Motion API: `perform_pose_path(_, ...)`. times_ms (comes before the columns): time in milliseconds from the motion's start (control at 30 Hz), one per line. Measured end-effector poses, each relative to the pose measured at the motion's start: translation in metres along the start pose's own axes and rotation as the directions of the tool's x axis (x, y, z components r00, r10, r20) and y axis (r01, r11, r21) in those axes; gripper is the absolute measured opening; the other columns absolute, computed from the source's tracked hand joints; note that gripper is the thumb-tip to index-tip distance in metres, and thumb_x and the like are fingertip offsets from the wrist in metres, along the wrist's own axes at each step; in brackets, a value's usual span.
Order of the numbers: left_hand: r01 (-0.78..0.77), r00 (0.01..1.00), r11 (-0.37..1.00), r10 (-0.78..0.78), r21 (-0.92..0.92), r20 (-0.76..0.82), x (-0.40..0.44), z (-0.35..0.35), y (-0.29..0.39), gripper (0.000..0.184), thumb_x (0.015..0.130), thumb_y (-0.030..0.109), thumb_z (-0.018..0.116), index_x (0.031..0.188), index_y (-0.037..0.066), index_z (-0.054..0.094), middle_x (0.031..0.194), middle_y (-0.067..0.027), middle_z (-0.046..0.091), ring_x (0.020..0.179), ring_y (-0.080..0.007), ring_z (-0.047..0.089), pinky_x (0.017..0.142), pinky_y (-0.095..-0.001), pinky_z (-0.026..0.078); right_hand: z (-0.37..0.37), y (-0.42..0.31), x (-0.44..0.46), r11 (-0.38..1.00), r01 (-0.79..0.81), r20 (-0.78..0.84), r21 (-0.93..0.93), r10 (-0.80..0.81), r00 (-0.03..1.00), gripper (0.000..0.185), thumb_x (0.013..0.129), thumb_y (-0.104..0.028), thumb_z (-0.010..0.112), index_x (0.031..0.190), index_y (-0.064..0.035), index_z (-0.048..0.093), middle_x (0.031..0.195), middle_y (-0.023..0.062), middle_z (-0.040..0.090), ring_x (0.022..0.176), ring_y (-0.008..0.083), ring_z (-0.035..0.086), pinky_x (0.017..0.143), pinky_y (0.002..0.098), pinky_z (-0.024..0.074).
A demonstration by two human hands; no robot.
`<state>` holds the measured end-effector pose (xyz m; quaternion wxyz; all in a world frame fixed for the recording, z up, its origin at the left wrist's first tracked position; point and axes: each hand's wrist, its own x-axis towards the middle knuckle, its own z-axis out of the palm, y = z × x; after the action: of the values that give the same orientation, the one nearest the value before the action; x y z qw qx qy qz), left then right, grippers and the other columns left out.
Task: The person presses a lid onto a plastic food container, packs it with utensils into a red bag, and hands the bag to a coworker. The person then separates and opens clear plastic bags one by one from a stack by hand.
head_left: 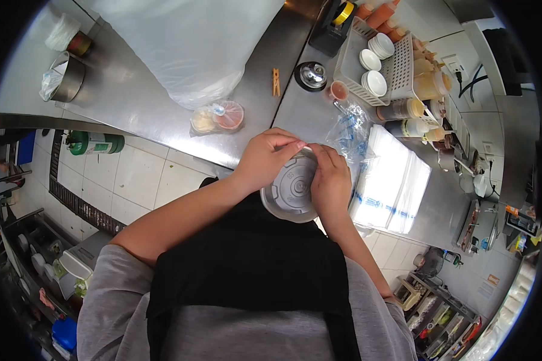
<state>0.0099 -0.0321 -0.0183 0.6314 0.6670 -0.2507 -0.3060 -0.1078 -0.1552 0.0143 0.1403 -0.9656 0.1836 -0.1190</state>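
Observation:
Between my hands is a round translucent plastic container (292, 186), its flat face with moulded rings turned up toward me. My left hand (264, 157) is closed at the far left part of its rim, thumb and fingers pinched there. My right hand (332, 180) wraps round its right side, with fingertips meeting the left thumb at the far edge. What the container holds cannot be made out. Just beyond, on the steel counter (217, 147), lies a knotted clear bag (218, 117) with small sauce cups inside.
A large white plastic bag (193, 48) stands on the counter. Near it are a wooden clothespin (276, 82), a call bell (311, 76) and a cup of red sauce (338, 91). Plastic bags (391, 177) lie right, below a white basket (399, 81) and sauce bottles (403, 109).

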Motion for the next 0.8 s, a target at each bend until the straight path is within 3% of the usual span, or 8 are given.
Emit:
perform_pose_path(167,-0.166,0.974,0.966,0.192,0.198,-0.118,-0.006,0.007,0.009,0.03,0.1,0.017,0.051,0.122,-0.001,0.06,0.118,-0.0153,0.063,0.113,-0.0222,0.058,0.097,-0.0309,0.044,-0.006,0.005,0.004,0.989,0.089,-0.028,-0.116,-0.093,0.995,0.045,0.085,-0.008,0.054,0.129,-0.0118,0.056,0.128,0.0063,0.057,0.115,0.0248,0.055,0.096,0.0407,0.042)
perform_pose_path(233,0.017,0.999,0.989,-0.012,-0.148,0.032,-0.011,0.013,0.007,0.037,0.103,0.02,0.043,0.129,-0.004,0.052,0.123,-0.015,0.062,0.116,-0.0216,0.056,0.099,-0.0307,0.043,-0.01,0.001,0.005,0.97,0.186,-0.01,-0.155,-0.19,0.982,0.048,0.087,-0.014,0.054,0.135,-0.0112,0.052,0.136,0.0066,0.053,0.125,0.0253,0.05,0.101,0.0416,0.0393)
perform_pose_path(333,0.169,0.983,0.973,-0.154,-0.158,0.104,-0.003,0.013,0.001,0.04,0.104,0.025,0.04,0.129,-0.004,0.054,0.126,-0.0141,0.06,0.118,-0.0195,0.055,0.101,-0.0292,0.04,-0.016,-0.004,0.006,0.965,0.236,0.205,-0.112,-0.21,0.956,0.064,0.089,-0.037,0.058,0.143,-0.0082,0.04,0.15,0.0077,0.038,0.136,0.0262,0.039,0.107,0.044,0.0344)
perform_pose_path(567,0.473,0.88,0.801,-0.406,-0.368,0.247,0.013,0.004,0.028,0.042,0.105,0.028,0.036,0.129,-0.001,0.056,0.128,-0.0133,0.058,0.116,-0.0172,0.055,0.101,-0.0292,0.04,-0.016,0.004,0.014,0.992,0.122,0.132,0.021,-0.124,0.983,0.054,0.09,-0.028,0.058,0.139,-0.0089,0.047,0.143,0.0097,0.047,0.126,0.0284,0.049,0.099,0.0421,0.043)
perform_pose_path(633,0.292,0.954,0.882,-0.241,-0.369,0.178,0.008,0.005,0.011,0.04,0.105,0.026,0.037,0.128,0.0,0.057,0.127,-0.0131,0.058,0.115,-0.0174,0.055,0.1,-0.0293,0.041,-0.011,0.024,0.022,0.898,-0.07,0.199,0.434,-0.02,0.98,0.037,0.093,-0.018,0.055,0.129,-0.0094,0.057,0.129,0.013,0.058,0.116,0.0304,0.057,0.093,0.0383,0.0469)
perform_pose_path(700,0.105,0.991,0.929,-0.068,-0.354,0.114,0.0,0.008,0.005,0.038,0.105,0.024,0.038,0.127,0.001,0.058,0.125,-0.0129,0.058,0.115,-0.0175,0.055,0.099,-0.0295,0.041,-0.011,0.028,0.022,0.859,-0.102,0.17,0.501,0.018,0.985,0.027,0.096,-0.012,0.051,0.121,-0.0083,0.062,0.113,0.0159,0.066,0.104,0.0323,0.063,0.09,0.0352,0.0486)
perform_pose_path(767,-0.021,0.998,1.0,0.021,0.007,0.059,-0.011,0.012,0.011,0.033,0.104,0.018,0.04,0.125,0.001,0.06,0.12,-0.0117,0.059,0.112,-0.0179,0.055,0.098,-0.0296,0.041,-0.002,0.036,0.014,0.756,-0.286,0.263,0.588,0.156,0.952,0.026,0.098,-0.016,0.05,0.119,-0.0066,0.062,0.107,0.017,0.068,0.098,0.0319,0.065,0.087,0.0356,0.0494)
perform_pose_path(800,0.0,0.998,0.994,0.006,-0.105,0.06,-0.01,0.013,0.009,0.03,0.102,0.012,0.043,0.124,0.0,0.06,0.116,-0.0105,0.06,0.109,-0.0179,0.056,0.097,-0.0292,0.041,-0.003,0.034,0.013,0.768,-0.27,0.248,0.581,0.148,0.957,0.025,0.1,-0.018,0.048,0.117,-0.0052,0.062,0.1,0.0174,0.069,0.092,0.0317,0.067,0.084,0.035,0.0501)
